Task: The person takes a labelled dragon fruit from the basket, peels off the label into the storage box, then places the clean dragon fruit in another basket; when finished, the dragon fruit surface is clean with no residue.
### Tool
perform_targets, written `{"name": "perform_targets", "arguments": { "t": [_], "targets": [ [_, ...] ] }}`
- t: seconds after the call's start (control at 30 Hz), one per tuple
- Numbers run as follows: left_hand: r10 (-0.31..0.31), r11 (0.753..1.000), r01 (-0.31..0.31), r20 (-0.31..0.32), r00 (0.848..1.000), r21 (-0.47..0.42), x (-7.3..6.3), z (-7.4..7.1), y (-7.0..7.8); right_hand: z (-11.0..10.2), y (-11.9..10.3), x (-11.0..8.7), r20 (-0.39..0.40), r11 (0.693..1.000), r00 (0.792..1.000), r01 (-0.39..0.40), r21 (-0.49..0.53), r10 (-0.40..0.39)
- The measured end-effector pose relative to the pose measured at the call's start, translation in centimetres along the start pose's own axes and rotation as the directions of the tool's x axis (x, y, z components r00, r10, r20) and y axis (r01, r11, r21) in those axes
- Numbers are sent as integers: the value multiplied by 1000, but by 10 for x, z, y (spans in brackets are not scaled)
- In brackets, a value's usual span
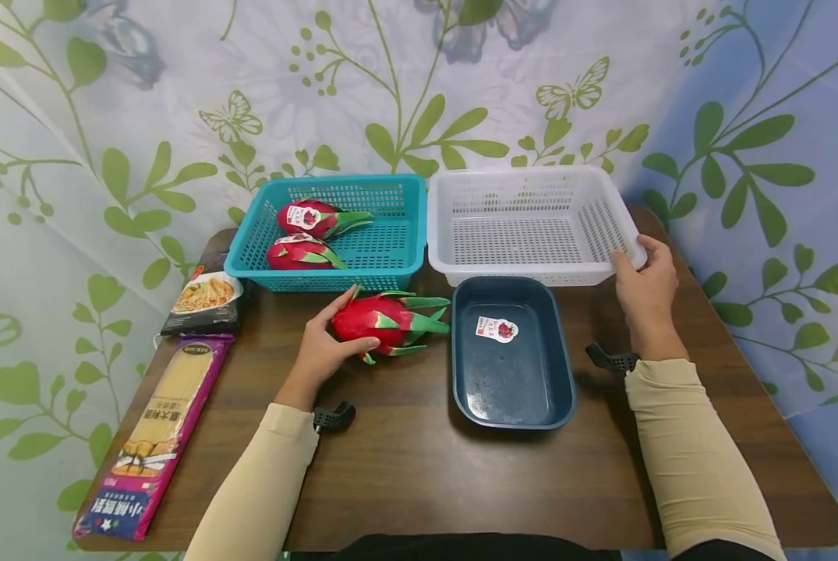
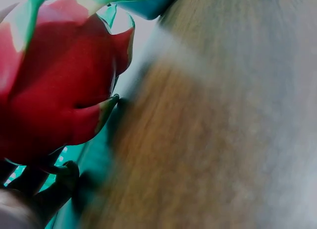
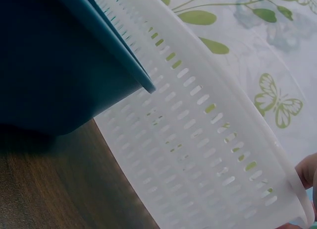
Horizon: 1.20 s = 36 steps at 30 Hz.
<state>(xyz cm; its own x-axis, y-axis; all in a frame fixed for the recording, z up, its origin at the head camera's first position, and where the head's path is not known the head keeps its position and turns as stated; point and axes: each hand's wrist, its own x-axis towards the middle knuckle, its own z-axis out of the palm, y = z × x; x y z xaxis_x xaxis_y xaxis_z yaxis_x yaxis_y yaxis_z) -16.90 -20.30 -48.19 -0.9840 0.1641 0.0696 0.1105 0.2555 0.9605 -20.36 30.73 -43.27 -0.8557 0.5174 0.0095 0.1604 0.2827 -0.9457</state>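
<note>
A floral backdrop (image 1: 173, 117) rises behind a brown wooden worktop (image 1: 404, 491). At its back right stands a white slotted basket (image 1: 510, 240); a person's right hand (image 1: 648, 294) grips its front right corner, the fingers closed over the rim. Just beside it, on the left, sits a teal basket (image 1: 390, 234). A dark blue tray (image 1: 513, 382) stands just in front of the white basket. A pack of spaghetti (image 1: 169, 421) lies along the worktop's left edge, with a black food packet (image 1: 208, 300) at its far end. In front of the teal basket, the left hand (image 1: 320, 343) holds a red dragon fruit (image 1: 373, 321), fingers and thumb curled partway round it; whether the fruit touches the worktop cannot be told. Two more dragon fruits (image 1: 313, 216) lie at left inside the teal basket. A small sticker (image 1: 497, 329) shows inside the tray.
</note>
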Motion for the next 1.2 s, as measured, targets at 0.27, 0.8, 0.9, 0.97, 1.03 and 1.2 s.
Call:
{"name": "perform_targets", "arguments": {
  "t": [0.27,0.8,0.9,0.97,1.03,1.2],
  "targets": [
    [-83,989,78,-36,996,-127,-2,-10,4,-2,1,-2,10,1000,1000,19,13,-19],
    [53,894,-62,-33,998,-443,5,-25,44,-6,3,-1,-15,999,999,32,30,-32],
    [106,885,-103,-20,994,-454,16,-22,59,-6,4,0,-22,999,999,27,22,-27],
    [140,882,-129,-9,990,-453,25,-20,69,-6,4,0,-19,999,999,27,20,-27],
    [179,875,-159,0,984,-458,34,-15,81,-5,5,0,-13,999,999,30,22,-30],
    [236,841,-196,15,972,-505,60,5,110,-1,5,-1,9,990,1000,20,138,-21]
  ]
}}
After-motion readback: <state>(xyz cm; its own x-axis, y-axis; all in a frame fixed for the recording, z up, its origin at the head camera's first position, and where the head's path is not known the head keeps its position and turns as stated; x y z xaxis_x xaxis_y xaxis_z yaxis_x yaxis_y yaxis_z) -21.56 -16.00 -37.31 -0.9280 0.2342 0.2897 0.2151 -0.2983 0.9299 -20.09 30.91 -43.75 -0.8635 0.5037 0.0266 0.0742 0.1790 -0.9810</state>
